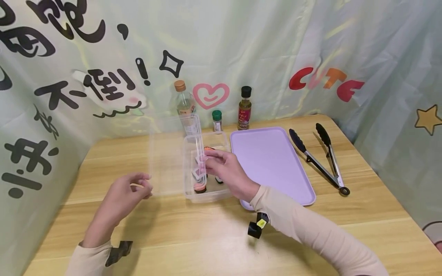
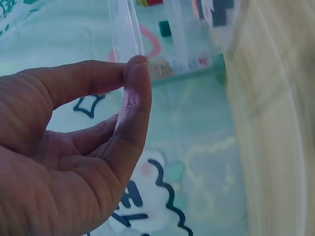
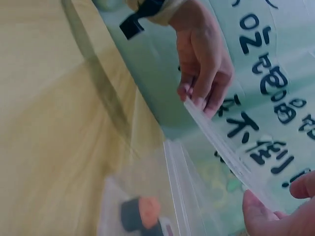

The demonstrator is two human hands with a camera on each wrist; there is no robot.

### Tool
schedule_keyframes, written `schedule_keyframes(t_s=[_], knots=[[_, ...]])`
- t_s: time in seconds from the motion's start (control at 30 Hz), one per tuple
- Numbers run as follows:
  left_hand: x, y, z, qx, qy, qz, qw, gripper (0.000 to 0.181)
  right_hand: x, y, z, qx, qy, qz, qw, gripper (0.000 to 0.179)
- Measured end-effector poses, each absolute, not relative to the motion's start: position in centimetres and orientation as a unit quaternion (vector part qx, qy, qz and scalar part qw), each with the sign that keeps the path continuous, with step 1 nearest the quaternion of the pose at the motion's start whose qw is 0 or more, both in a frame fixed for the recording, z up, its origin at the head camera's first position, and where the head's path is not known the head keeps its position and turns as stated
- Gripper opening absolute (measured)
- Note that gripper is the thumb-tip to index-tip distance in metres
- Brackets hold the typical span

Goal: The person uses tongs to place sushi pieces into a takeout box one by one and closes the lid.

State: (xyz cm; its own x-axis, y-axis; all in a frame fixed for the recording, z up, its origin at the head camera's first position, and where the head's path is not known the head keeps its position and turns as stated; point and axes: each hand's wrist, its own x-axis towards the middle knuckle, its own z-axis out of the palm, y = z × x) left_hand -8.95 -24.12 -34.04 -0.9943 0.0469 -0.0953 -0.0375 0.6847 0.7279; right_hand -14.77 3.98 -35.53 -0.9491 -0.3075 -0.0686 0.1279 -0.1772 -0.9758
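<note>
A clear plastic lid (image 1: pixel 169 163) hangs above the table, its right part overlapping a clear container (image 1: pixel 214 196) in the head view. My left hand (image 1: pixel 121 197) pinches its left edge between thumb and fingertips; the left wrist view shows this hand (image 2: pixel 83 128) closely. At the opposite edge my right hand (image 1: pixel 233 172) grips the lid, over the container. Several sushi pieces (image 1: pixel 200 187) with dark wraps and orange or pale tops lie inside the container, partly hidden by the lid and right hand. Both hands hold the tilted lid (image 3: pixel 229 155) in the right wrist view.
Right of the container lies a purple tray (image 1: pixel 269 161), with black-tipped tongs (image 1: pixel 322 165) beyond it. Along the back stand an orange-capped bottle (image 1: pixel 184 101), a small green-capped jar (image 1: pixel 217 120) and a dark-capped oil bottle (image 1: pixel 244 109). A printed curtain (image 1: pixel 262 42) borders the table.
</note>
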Motion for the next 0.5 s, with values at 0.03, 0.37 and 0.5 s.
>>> schedule_keyframes(t_s=[0.03, 0.37, 0.5], knots=[[-9.1, -23.8, -34.0, 0.005, 0.914, 0.403, 0.050, 0.034, -15.1, 4.1, -35.6, -0.063, 0.622, -0.768, 0.135, 0.041], [-10.2, -21.1, -33.9, 0.023, 0.898, 0.436, 0.050, 0.036, -17.7, 5.9, -35.6, 0.010, 0.552, -0.828, 0.101, 0.039], [-10.6, -20.3, -34.0, 0.025, 0.897, 0.438, 0.057, 0.035, -18.2, 6.6, -35.5, 0.017, 0.554, -0.828, 0.087, 0.040]])
